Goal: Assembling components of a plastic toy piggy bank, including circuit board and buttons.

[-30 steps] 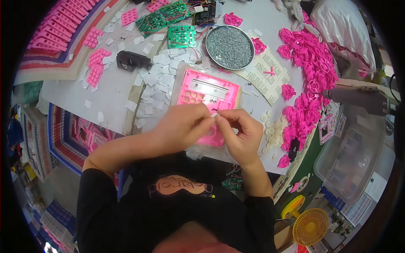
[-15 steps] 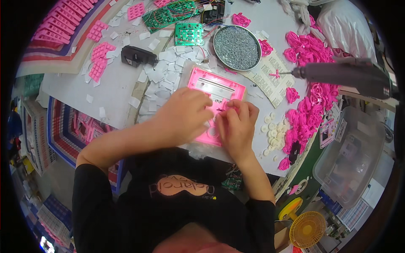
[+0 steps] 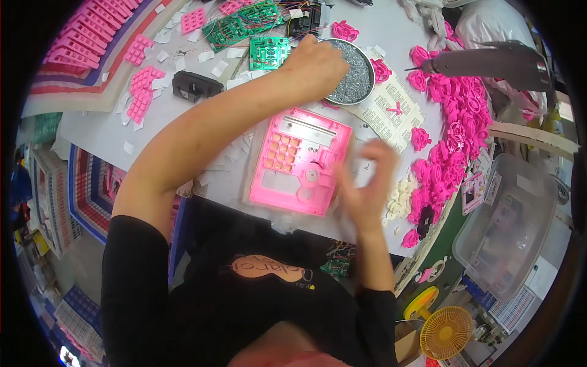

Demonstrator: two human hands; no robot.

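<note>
My left hand is over the left rim of a round metal bowl full of small silvery screws. Its fingers are curled in, and whatever the fingertips hold is hidden. A pink plastic casing lies face down below it, with a grid of square openings, round openings and a metal strip along its upper part. Just right of the casing is my right hand, smeared by motion, with thumb and fingers apart and nothing seen in them.
An electric screwdriver hangs at the right above a heap of pink plastic parts. White round pieces lie below a printed sheet. Green circuit boards, a black part and pink keypads are at the back left.
My left hand has gone from the casing up to the screw bowl. My right hand has moved right, off the casing, and spread its fingers. The casing has shifted slightly toward me.
</note>
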